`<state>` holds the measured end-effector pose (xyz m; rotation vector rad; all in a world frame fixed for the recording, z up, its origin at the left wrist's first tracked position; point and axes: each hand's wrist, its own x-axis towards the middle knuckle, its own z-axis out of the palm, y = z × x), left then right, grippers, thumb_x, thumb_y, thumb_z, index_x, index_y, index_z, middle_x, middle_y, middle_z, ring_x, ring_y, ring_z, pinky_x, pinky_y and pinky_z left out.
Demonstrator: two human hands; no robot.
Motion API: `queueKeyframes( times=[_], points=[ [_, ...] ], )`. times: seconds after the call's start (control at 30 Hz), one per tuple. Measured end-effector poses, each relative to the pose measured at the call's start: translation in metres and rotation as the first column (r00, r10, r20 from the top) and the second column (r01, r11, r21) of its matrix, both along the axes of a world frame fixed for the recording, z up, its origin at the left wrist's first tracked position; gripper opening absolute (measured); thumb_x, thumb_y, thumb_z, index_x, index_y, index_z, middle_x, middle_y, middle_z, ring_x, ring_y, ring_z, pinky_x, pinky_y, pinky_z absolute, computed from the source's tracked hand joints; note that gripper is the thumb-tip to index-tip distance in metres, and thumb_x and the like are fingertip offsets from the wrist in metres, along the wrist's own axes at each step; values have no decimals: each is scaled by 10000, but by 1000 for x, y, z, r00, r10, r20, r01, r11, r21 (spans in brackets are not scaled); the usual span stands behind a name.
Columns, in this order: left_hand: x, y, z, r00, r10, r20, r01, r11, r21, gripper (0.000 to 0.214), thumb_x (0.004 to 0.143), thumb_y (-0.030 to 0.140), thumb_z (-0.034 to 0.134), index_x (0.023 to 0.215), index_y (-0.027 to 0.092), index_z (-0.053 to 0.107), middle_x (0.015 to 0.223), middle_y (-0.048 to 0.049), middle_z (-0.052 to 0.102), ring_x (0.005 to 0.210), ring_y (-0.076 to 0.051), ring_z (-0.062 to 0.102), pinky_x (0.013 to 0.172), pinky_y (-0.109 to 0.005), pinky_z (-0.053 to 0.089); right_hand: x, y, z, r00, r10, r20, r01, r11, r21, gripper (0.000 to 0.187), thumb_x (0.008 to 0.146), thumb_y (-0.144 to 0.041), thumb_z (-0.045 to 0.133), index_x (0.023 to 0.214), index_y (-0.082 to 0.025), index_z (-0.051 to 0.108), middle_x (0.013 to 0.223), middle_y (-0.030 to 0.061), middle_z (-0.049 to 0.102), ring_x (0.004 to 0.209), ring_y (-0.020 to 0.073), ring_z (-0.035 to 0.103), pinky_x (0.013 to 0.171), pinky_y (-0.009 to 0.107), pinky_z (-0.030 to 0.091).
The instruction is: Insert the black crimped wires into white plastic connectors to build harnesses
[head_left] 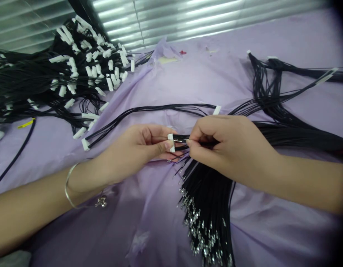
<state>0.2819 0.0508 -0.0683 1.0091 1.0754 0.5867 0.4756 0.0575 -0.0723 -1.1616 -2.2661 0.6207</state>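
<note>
Between the thumb and fingers of my left hand point(149, 142) is a white connector housing point(171, 143), with several black wires running from it to the right. My right hand point(229, 144) pinches a black wire point(185, 140) close to that housing. The wire's bare metal terminal point(177, 141) lies at the housing's right side; whether its tip is inside I cannot tell. Below my right hand fans out a thick bundle of loose black wires point(208, 193) with silver crimped terminals point(200, 226) at their ends.
A big heap of black cables with white connectors point(96, 70) lies at the back left. More black cable bundles point(271, 85) lie at the right. One wired harness point(149, 108) stretches behind my hands. Purple sheeting point(204, 81) covers the table; window blinds point(174, 18) rise behind it.
</note>
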Motion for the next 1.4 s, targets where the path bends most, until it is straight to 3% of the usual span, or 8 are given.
queueKeyframes(
  times=[0.7,1.17,1.4],
  points=[
    [5,-4,1,999,33,43,-33,999,3,135,838,56,596,876,114,711,748,-8,729,700,-72,681,716,-147,544,1,-1,-9,998,65,-16,-63,992,113,161,750,-102,571,615,-164,509,567,-56,491,533,50,441,510,179,332],
    [-1,-2,-4,998,-22,57,19,998,56,158,829,74,612,914,149,723,812,-6,747,763,-87,702,773,-165,554,-1,1,-8,994,113,-11,-111,990,82,127,808,-128,551,694,-164,593,655,-25,597,632,82,530,595,201,384],
    [1,-4,-3,1000,3,11,-4,997,79,161,821,68,622,908,152,728,785,6,743,747,-80,700,749,-145,556,0,0,-11,987,151,56,-158,974,160,141,852,-154,525,749,-150,621,728,9,628,684,110,562,635,230,417]
  ],
)
